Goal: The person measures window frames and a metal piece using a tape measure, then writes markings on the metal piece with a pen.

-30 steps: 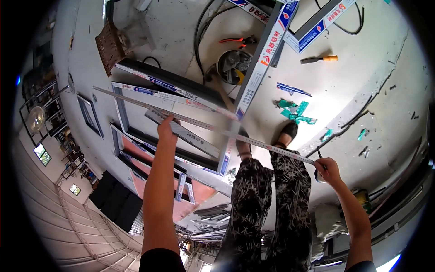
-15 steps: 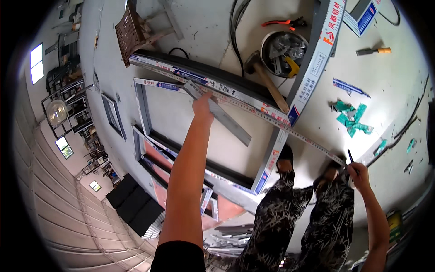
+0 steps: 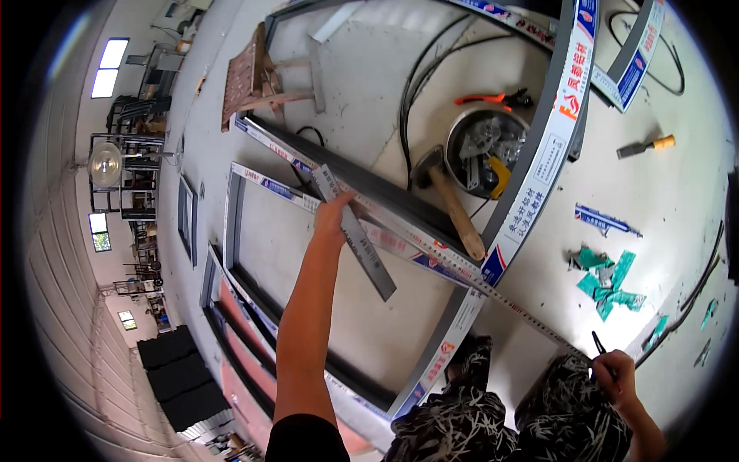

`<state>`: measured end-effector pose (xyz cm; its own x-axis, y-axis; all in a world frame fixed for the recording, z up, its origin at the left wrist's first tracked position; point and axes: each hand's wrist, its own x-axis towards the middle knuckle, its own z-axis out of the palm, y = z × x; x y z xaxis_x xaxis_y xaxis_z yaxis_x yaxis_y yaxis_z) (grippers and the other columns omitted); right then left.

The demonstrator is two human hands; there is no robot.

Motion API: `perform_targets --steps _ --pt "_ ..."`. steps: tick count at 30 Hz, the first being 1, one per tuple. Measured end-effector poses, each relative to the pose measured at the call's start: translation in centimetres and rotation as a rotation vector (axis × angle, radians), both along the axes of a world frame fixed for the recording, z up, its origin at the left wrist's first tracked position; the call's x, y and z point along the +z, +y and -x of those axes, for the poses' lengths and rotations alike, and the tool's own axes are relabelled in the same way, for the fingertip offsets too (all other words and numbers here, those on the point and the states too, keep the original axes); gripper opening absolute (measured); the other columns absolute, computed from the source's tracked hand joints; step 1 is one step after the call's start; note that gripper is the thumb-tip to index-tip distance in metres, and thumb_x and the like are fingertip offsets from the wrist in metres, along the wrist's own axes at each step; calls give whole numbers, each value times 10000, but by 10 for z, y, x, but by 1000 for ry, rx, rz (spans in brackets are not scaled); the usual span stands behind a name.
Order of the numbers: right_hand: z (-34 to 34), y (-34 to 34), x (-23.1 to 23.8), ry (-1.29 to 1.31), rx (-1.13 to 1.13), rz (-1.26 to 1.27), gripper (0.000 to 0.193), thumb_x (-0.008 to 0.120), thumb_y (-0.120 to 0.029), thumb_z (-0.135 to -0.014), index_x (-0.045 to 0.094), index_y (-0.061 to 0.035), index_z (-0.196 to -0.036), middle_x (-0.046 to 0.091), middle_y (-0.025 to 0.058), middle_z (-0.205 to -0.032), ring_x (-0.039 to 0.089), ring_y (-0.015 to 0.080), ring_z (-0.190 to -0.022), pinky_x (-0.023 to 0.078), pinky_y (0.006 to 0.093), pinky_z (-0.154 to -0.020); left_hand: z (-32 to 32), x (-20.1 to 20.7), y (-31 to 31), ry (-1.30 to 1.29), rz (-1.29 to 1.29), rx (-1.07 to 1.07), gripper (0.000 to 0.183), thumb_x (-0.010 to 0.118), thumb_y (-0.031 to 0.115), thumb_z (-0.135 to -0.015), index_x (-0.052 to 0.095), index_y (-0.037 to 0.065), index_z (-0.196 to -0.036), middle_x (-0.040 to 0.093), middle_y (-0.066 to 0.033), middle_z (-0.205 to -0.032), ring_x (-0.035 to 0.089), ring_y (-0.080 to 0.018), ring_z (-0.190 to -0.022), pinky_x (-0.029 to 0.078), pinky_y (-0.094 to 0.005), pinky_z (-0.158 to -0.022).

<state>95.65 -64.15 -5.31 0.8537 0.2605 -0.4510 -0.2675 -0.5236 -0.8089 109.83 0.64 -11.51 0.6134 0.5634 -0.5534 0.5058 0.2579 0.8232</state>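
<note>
A flat grey metal bar lies slantwise across the gap between two frames, and my left hand is closed on it near its upper end. Beside that hand, a long measuring tape blade runs along the edge of the upper frame and on past its corner to the right. At the blade's right end, above my knee, my right hand is closed around a dark pen that points up. Whether those fingers also grip the tape is hidden.
A wooden-handled hammer leans over the upper frame by a bowl of hardware. Orange-handled pliers, a chisel and green scraps lie on the floor. A lower frame and a rusty stool stand left.
The view has shifted, and the frames sit lower in it. In my left hand the grey bar now slants more steeply. My right hand still has the pen at the tape's end.
</note>
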Motion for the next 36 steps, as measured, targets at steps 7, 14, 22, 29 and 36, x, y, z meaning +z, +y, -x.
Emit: perform_targets --steps 7,14,22,29,36 --pt "-8 45 -2 29 36 9 148 694 -138 -841 710 2 -795 628 115 -617 601 221 -569 444 340 -558 -9 -16 46 -21 69 -26 114 641 113 -906 606 13 -948 614 -113 -762 615 -250 -625 525 -381 -550" --pt "-2 60 6 -19 52 -9 135 703 -114 -842 697 14 -800 616 127 -623 595 218 -575 437 332 -554 -15 -20 59 -39 38 -21 124 667 67 -861 605 -27 -914 594 -128 -708 581 -259 -551 475 -385 -470" --pt "-11 69 8 -44 61 51 130 706 -128 -861 713 2 -866 650 147 -693 632 229 -638 477 335 -603 -23 -42 102 47 46 -86 127 681 146 -845 613 54 -900 614 -108 -718 622 -257 -612 541 -410 -580" --pt "-21 74 5 102 47 57 145 688 -130 -897 715 12 -912 643 95 -682 574 136 -613 458 292 -588 -37 -28 100 138 36 -188 132 690 133 -856 600 92 -943 632 -73 -753 618 -229 -640 521 -396 -563" --pt "-27 70 -2 90 61 74 181 662 -156 -915 714 17 -931 645 80 -695 558 119 -627 457 278 -597 -43 -14 90 215 -52 -219 117 676 129 -848 608 68 -921 661 -91 -776 612 -228 -618 496 -390 -525"
